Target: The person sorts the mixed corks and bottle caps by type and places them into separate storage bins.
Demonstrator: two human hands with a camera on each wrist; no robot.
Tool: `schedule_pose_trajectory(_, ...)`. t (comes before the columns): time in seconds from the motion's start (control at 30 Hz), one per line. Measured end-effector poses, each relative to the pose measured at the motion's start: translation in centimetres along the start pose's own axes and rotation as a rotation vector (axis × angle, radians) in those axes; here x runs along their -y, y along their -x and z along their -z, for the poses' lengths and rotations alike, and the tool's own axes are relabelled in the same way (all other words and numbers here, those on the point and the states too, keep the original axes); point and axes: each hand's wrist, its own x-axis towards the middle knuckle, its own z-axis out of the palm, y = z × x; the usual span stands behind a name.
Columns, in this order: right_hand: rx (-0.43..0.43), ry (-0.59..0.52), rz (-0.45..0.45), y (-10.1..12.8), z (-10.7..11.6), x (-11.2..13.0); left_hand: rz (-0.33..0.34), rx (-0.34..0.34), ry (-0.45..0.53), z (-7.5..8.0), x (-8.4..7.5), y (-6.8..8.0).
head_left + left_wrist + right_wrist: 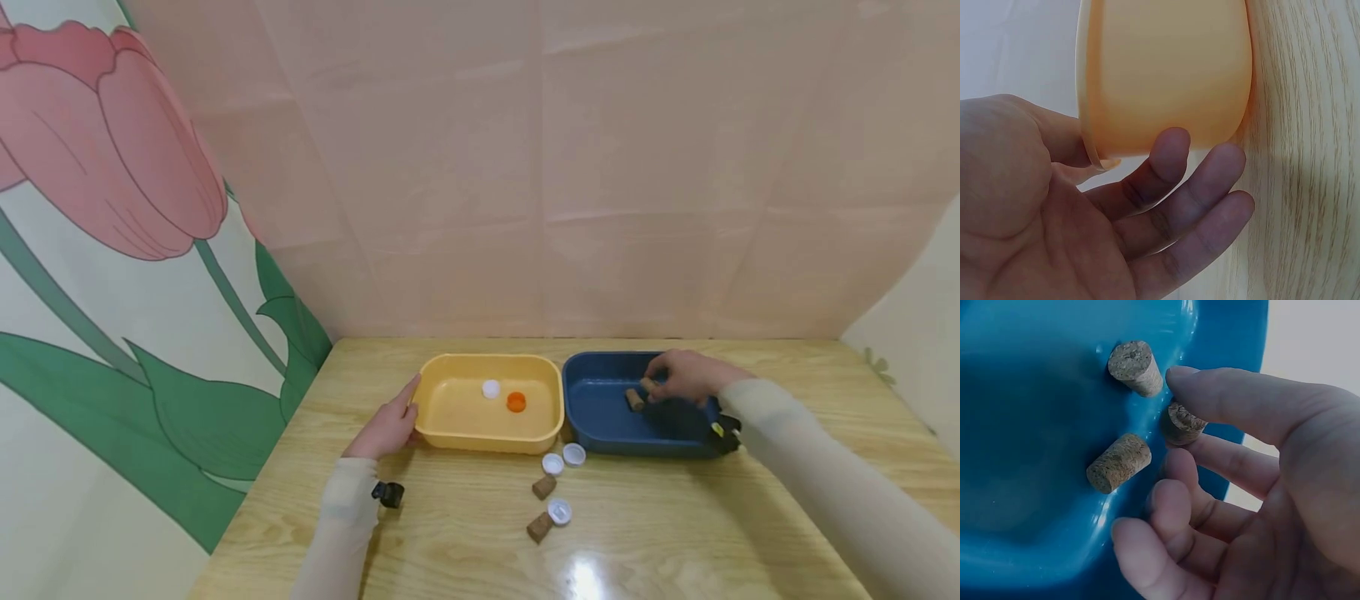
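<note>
Two bare hands, left hand (pixel 387 427) and right hand (pixel 688 376), in long pale beige sleeves (pixel 825 475), each wrist carrying a small black camera (pixel 388 494)

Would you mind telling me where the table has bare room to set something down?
Bare wood lies left of the yellow tray beyond the left hand, and right of the blue tray. In front of the trays it is crowded with white caps and corks.
</note>
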Motion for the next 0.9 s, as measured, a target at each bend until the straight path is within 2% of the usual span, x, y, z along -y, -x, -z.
schedule_pose_trajectory(0.37, 0.025, -0.012, -0.065, -0.52, -0.06, -0.07, 0.008, 0.008, 0.002, 0.04, -0.29, 0.13)
schedule_pose_trajectory(0.73, 0.022, -0.005, -0.048, -0.53, -0.07, 0.31, -0.011, -0.014, -0.002, -0.07, 0.29, -0.01)
schedule_pose_trajectory(0.9, 0.025, -0.002, -0.071, -0.63, -0.02, -0.1, -0.016, -0.007, 0.005, -0.09, 0.11, -0.03)
